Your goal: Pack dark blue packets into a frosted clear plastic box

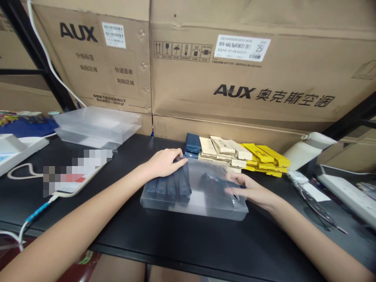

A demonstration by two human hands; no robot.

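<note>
A clear plastic box (196,207) lies on the black table in front of me. Several dark blue packets (166,186) stand in a leaning row in its left part. My left hand (166,162) is closed over the top of these packets, its fingertips partly hidden behind them. At the box's right side, my right hand (249,190) grips the wall, thumb and fingers around it. A dark blue shape shows blurred through the plastic near those fingers; I cannot tell whether it is a packet.
Behind the box are stacked dark blue packets (192,145), cream packets (223,149) and yellow packets (264,156). A white bottle (305,150), glasses (315,207) and a power strip (349,196) lie right. Left are clear trays (96,125) and a cabled phone (88,172). Cartons (188,86) line the back.
</note>
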